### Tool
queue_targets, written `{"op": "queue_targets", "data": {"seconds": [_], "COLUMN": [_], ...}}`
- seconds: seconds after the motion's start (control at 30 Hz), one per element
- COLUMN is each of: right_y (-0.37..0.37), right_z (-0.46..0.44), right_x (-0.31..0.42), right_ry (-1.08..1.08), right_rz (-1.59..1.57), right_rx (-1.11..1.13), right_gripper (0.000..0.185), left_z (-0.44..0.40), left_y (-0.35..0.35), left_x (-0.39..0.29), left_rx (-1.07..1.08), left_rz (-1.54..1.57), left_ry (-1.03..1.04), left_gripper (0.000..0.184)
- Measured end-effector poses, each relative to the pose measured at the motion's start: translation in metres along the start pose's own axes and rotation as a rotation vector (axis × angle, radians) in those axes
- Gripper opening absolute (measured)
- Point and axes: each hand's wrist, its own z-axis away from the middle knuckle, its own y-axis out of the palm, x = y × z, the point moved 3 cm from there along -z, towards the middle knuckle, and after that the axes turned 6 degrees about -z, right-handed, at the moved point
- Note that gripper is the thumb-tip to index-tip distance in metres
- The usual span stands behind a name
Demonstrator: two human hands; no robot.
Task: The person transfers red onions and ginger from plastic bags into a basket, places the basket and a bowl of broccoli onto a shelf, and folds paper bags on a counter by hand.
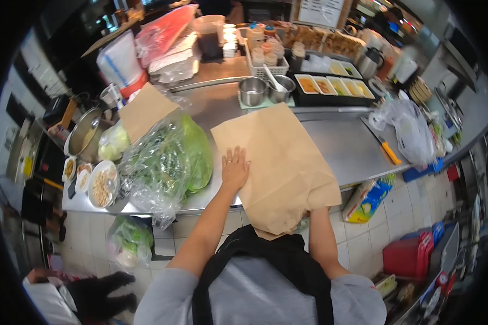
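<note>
A large, creased piece of brown paper (282, 157) lies across the steel counter, its near end bulging over the front edge towards my body. My left hand (236, 169) rests flat on its left side, fingers spread. Beneath the near right corner of the paper is my right hand (307, 216), mostly covered, so its fingers and anything in them are hidden. Left of my left hand sits a clear plastic bag of leafy greens (160, 162), with a green bag (195, 154) against it. Behind these lies a smaller brown paper piece (146, 112).
An orange-handled knife (389, 151) lies at right beside a white plastic bag (412, 130). Two metal pots (252, 92) and a black tray of ingredients (331, 100) stand at the back. A bowl of peanuts (104, 184) sits left. Another person (73, 295) is at lower left.
</note>
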Motion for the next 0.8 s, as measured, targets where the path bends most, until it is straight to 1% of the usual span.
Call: {"op": "queue_targets", "data": {"seconds": [0.03, 0.07, 0.13, 0.2, 0.27, 0.3, 0.37, 0.4, 0.43, 0.47, 0.5, 0.53, 0.57, 0.6, 0.67, 0.73, 0.8], "right_y": [-0.011, -0.019, -0.031, -0.036, -0.024, -0.024, -0.036, -0.039, -0.045, -0.035, -0.028, 0.001, 0.018, 0.015, 0.008, -0.001, -0.012], "right_z": [0.011, 0.020, 0.036, 0.045, 0.052, 0.047, 0.024, 0.014, 0.007, 0.008, 0.010, 0.028, 0.041, 0.042, 0.050, 0.077, 0.099], "right_x": [0.014, 0.025, 0.045, 0.054, 0.056, 0.057, 0.063, 0.071, 0.089, 0.100, 0.109, 0.121, 0.127, 0.122, 0.101, 0.062, 0.025], "right_ry": [-0.027, -0.053, -0.099, -0.128, -0.027, -0.037, -0.191, -0.198, -0.391, -0.581, -0.581, -0.661, -0.740, -0.743, -0.618, -0.671, -0.662], "right_rz": [-0.026, -0.044, -0.076, -0.102, -0.129, -0.136, 0.150, 0.143, 0.272, 0.406, 0.407, 0.390, 0.372, 0.370, 0.644, 0.765, 0.468], "right_rx": [-0.013, -0.028, -0.041, -0.045, 0.187, 0.188, -0.048, -0.048, -0.050, -0.052, -0.055, -0.130, -0.204, -0.205, -0.202, -0.365, -0.316], "right_gripper": [0.050, 0.050, 0.050, 0.050, 0.046, 0.046, 0.054, 0.054, 0.061, 0.073, 0.073, 0.079, 0.087, 0.087, 0.086, 0.079, 0.071], "left_z": [0.003, 0.004, 0.003, 0.004, 0.004, 0.006, 0.009, 0.013, 0.016, 0.017, 0.018, 0.019, 0.020, 0.019, 0.016, 0.018, 0.017], "left_y": [0.004, 0.008, 0.009, 0.007, 0.007, 0.006, 0.006, 0.007, 0.007, 0.006, 0.005, 0.005, 0.004, 0.004, 0.004, 0.005, 0.006], "left_x": [0.001, 0.000, 0.001, -0.001, -0.004, -0.005, -0.009, -0.013, -0.015, -0.019, -0.021, -0.022, -0.023, -0.023, -0.024, -0.025, -0.025], "left_rx": [-0.041, -0.019, -0.087, -0.075, -0.075, -0.082, -0.097, -0.089, -0.078, -0.076, -0.070, -0.065, -0.064, -0.055, -0.047, -0.044, -0.044], "left_rz": [-0.062, -0.060, -0.072, -0.058, -0.050, -0.050, -0.052, -0.057, -0.061, -0.063, -0.072, -0.080, -0.079, -0.051, -0.019, -0.044, -0.068], "left_ry": [-0.035, -0.012, -0.033, -0.028, -0.029, -0.048, -0.059, -0.113, -0.168, -0.165, -0.224, -0.283, -0.282, -0.301, -0.314, -0.322, -0.317], "left_gripper": [0.055, 0.055, 0.055, 0.055, 0.056, 0.056, 0.057, 0.059, 0.060, 0.060, 0.061, 0.062, 0.062, 0.062, 0.062, 0.062, 0.062]}}
